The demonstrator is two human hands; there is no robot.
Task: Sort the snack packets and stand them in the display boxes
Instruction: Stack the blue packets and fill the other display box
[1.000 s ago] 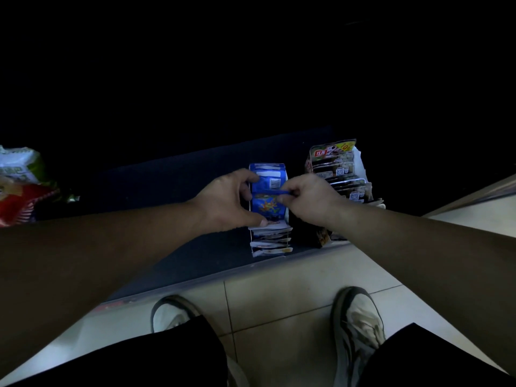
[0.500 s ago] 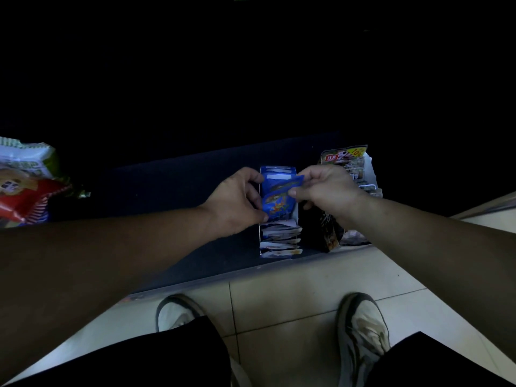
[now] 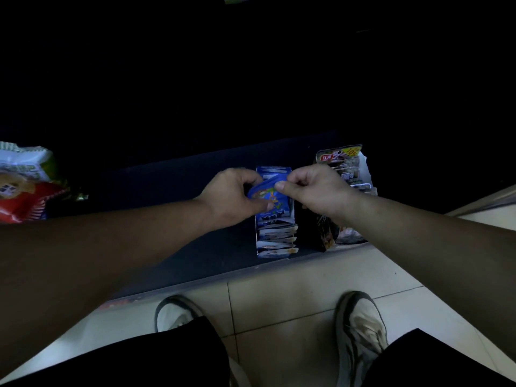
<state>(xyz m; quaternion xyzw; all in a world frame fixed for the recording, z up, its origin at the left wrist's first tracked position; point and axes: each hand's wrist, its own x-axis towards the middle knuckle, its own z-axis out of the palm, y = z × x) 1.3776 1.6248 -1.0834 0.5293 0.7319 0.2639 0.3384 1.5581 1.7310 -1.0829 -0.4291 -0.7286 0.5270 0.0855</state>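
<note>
While both hands meet over the open blue-and-white cardboard display box, they hold one small blue foil snack packet above its rear half. The left hand grips the packet's left side with curled fingers and thumb. The right hand pinches its top edge between thumb and forefinger. Just right of that box stands a white box of dark packets. Far to its left lie red-and-green snack bags.
</note>
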